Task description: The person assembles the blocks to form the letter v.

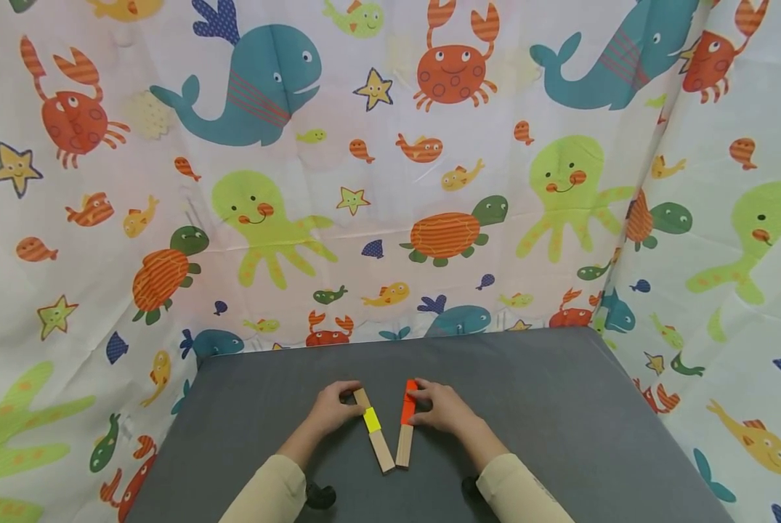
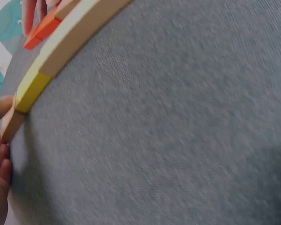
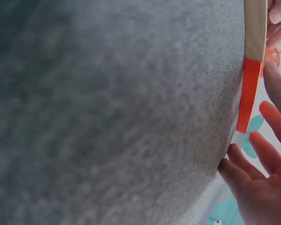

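Observation:
Two rows of small blocks lie on the dark grey table, close together at their near ends and spread at the far ends. The left row has a short plain wooden block point(image 1: 362, 398) at its far end, then a yellow block point(image 1: 372, 420), then a longer plain wooden piece point(image 1: 381, 450). My left hand point(image 1: 334, 407) pinches the far wooden block, thumb by the yellow one and fingers at its far end. In the right row, orange blocks point(image 1: 408, 410) sit beyond a plain wooden block point(image 1: 404, 444). My right hand point(image 1: 447, 408) spans the orange part between thumb and fingers.
The grey cloth-like tabletop point(image 1: 527, 407) stretches out around both hands. Behind it and along the sides hangs a white curtain point(image 1: 377, 261) printed with sea animals. A dark rounded object point(image 1: 321, 497) shows beside the left sleeve.

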The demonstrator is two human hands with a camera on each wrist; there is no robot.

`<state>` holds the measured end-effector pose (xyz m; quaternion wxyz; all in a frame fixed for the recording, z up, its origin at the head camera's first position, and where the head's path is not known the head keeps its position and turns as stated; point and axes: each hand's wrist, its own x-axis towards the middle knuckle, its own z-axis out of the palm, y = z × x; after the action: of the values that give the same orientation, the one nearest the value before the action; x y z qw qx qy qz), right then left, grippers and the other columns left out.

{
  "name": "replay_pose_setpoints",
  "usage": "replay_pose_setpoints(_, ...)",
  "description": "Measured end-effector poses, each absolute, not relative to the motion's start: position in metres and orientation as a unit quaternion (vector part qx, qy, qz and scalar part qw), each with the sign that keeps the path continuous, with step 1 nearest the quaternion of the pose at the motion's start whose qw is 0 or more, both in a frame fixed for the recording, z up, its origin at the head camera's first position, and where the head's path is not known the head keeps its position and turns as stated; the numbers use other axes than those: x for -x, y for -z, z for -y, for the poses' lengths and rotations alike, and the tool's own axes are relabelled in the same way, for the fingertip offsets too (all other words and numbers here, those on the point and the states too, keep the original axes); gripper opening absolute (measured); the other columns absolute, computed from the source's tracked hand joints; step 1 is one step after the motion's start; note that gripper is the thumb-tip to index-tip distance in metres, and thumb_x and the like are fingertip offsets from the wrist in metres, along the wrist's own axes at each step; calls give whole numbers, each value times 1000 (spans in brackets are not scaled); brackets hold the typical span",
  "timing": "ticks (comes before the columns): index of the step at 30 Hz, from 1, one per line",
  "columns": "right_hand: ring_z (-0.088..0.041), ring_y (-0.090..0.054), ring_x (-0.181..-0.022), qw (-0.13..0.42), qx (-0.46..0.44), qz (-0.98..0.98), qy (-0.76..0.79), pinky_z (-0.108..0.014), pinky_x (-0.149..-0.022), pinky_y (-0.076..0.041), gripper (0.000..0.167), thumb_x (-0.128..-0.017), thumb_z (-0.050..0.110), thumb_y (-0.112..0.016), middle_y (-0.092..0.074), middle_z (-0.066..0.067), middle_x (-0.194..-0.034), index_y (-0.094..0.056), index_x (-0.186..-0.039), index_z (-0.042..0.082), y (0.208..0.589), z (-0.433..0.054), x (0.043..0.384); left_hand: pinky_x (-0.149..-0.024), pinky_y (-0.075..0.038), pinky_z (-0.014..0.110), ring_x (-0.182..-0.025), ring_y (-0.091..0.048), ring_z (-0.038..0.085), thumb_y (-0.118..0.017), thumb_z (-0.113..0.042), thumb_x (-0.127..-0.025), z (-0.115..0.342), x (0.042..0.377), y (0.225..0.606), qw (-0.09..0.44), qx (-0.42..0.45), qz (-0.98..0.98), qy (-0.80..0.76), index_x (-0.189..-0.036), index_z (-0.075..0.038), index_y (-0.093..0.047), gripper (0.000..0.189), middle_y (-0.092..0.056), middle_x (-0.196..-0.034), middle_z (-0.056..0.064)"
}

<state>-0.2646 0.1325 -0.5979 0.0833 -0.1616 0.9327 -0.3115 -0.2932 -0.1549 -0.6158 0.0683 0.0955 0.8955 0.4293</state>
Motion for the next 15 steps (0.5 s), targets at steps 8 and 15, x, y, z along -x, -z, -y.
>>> replay_pose_setpoints(8,-44,-40,-143,62,176,-917,352,-64,-110,-38,66,-83,39,-82,-38,-11,-161,-60,-143,18,594,-141,259,-97,-53,50,-112,-65,28,-79,-19,-89,182,277,625,-29,-97,-893,-439,-130,-9,-67,44,-67,-122,11)
replay_pose_setpoints(15,-43,-42,-142,31,170,-914,368,-64,-108,-40,69,-83,43,-81,-39,-11,-160,-58,-144,23,589,-159,248,-97,-53,50,-115,-65,26,-79,-21,-89,209,251,623,-68,-66,-888,-449,-131,-10,-67,45,-67,-124,8)
